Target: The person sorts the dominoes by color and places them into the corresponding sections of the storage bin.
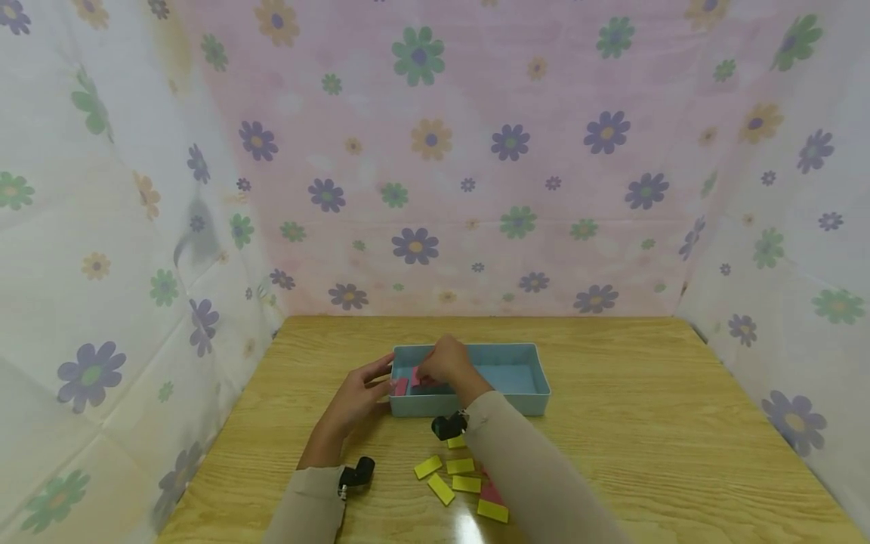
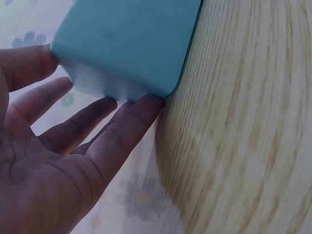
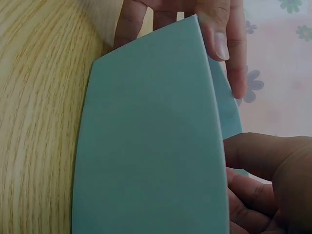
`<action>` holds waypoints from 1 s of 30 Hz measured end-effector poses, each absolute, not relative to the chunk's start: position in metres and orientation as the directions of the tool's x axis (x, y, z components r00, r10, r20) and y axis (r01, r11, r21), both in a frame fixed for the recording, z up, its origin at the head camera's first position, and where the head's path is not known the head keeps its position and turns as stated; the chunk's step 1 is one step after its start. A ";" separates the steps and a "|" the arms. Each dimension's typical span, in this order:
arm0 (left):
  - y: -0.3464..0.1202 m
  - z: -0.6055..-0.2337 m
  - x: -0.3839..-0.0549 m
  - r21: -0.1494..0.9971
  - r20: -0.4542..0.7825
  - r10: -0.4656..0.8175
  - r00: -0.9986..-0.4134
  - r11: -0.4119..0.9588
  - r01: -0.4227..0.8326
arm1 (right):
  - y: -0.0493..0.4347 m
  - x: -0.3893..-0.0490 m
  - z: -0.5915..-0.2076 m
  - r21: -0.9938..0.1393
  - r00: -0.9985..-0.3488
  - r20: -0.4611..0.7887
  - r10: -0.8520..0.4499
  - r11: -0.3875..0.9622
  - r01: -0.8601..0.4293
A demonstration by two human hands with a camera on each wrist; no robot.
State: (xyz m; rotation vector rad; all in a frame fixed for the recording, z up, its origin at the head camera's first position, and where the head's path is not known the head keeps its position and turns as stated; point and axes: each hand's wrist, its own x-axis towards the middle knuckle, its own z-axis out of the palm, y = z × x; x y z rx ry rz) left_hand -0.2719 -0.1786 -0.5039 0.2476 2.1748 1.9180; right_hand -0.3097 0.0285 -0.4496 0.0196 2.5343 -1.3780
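Floral cloth walls (image 1: 469, 204) on the left, right and far sides, the far one pinkish. Wood-grain worktop (image 1: 612, 363) between them. Beige sleeves come in from the near edge: left sleeve (image 1: 306, 506), right sleeve (image 1: 537, 472). Light-blue open box (image 1: 469, 406) on the worktop, around the middle, long side facing near. Its right part shows bare floor.

Left hand (image 1: 356, 399) at the box's left end: fingers spread and fairly straight, tips touching the end wall, thumb at the near-left corner by the rim. Right hand (image 1: 445, 361) reaches over the near wall into the left part of the box, fingers bent down at a pink block (image 1: 416, 375). Can't tell whether they pinch it; near wall hides the tips in the right wrist view. Black device on each wrist: left one (image 1: 358, 472), right one (image 1: 449, 427).

Another pink block (image 1: 401, 387) inside the box, near-left corner. Six yellow blocks (image 1: 466, 483) visible on the worktop, near side of box, loosely scattered. Pink piece (image 1: 491, 493) there too, right of most of them, touching the nearest yellow one, partly hidden by the right sleeve.
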 end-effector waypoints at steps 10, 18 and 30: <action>-0.177 -0.502 -0.272 0.991 -0.064 0.260 -0.963 0.132 -0.030 | 0.024 -0.308 -0.450 -0.794 -0.970 -0.222 -0.098 0.596 0.121; -0.179 -0.504 -0.272 0.992 -0.064 0.270 -0.961 0.123 -0.031 | 0.022 -0.311 -0.458 -0.776 -0.972 -0.216 -0.087 0.620 0.117; -0.179 -0.504 -0.273 0.990 -0.071 0.259 -0.963 0.138 -0.036 | 0.018 -0.313 -0.463 -0.762 -0.972 -0.217 -0.094 0.638 0.108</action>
